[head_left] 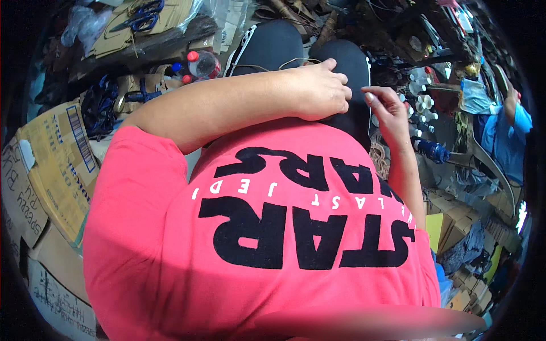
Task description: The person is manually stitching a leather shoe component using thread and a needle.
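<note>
So the left hand [321,91] is stretched across the lap, fingers bent over the dark trousers [270,45], right by a thin brown cord [297,58] looping over the thighs. Can't tell if it's actually gripping the cord. The right hand [389,108] is up just beside it, thumb and forefinger nearly together; can't tell if anything's pinched there either. Around them: a clear red-capped bottle [205,65] off to the left, blue-handled scissors [142,21] on some cardboard [116,41], and small white-capped bottles [421,102] clustered on the right.
</note>
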Demonstrator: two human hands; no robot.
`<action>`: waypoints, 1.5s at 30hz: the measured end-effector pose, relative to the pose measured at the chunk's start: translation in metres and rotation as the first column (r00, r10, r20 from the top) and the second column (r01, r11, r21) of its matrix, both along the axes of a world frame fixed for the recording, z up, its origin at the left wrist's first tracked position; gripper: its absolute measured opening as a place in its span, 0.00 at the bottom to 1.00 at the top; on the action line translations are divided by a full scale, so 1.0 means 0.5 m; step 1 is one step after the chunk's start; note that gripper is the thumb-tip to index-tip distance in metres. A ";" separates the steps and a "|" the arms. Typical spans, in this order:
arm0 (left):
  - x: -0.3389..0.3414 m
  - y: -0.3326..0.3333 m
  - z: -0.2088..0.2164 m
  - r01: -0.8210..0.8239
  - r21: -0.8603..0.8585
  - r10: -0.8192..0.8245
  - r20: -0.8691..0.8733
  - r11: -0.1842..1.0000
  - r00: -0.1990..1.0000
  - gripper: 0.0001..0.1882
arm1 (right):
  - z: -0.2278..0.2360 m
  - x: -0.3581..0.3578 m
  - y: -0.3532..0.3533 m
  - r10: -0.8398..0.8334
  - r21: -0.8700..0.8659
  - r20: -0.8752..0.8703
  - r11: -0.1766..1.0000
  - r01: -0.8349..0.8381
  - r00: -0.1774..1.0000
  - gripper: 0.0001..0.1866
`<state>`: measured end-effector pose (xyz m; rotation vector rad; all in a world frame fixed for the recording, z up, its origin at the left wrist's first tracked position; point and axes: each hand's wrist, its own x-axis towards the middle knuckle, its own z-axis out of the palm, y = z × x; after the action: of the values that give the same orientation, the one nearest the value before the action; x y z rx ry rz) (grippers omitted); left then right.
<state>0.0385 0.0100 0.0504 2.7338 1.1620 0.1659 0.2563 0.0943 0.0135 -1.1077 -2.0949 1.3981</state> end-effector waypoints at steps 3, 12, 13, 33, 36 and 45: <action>-0.011 0.009 0.033 0.042 -0.095 -0.050 -0.088 0.995 0.995 0.05 | 0.005 -0.016 -0.017 0.135 0.115 0.109 0.982 -0.147 0.985 0.07; -0.049 -0.012 0.072 -0.104 0.168 0.100 0.033 0.980 0.994 0.03 | 0.005 -0.163 -0.017 0.266 0.306 0.354 0.873 -0.380 0.897 0.15; -0.053 -0.018 0.068 -0.115 0.167 0.111 0.033 0.979 0.993 0.03 | 0.014 -0.180 -0.016 0.318 0.172 0.367 0.900 -0.400 0.874 0.14; -0.088 -0.062 0.011 -0.334 0.097 0.216 0.591 0.938 0.777 0.11 | -0.022 -0.176 -0.018 0.192 0.415 0.471 0.813 -0.408 0.861 0.14; -0.160 -0.103 0.001 -0.468 0.071 0.369 0.516 0.881 0.773 0.13 | 0.031 -0.151 -0.030 0.285 0.206 0.503 0.877 -0.434 0.816 0.14; -0.183 -0.108 0.015 -0.427 -0.083 0.429 0.334 0.900 0.839 0.09 | 0.028 -0.128 -0.042 0.308 0.377 0.286 0.835 -0.402 0.907 0.16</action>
<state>-0.0532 -0.0440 0.0579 2.2600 1.6292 0.6675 0.1924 0.0732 0.0278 -0.7325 -2.7066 0.9019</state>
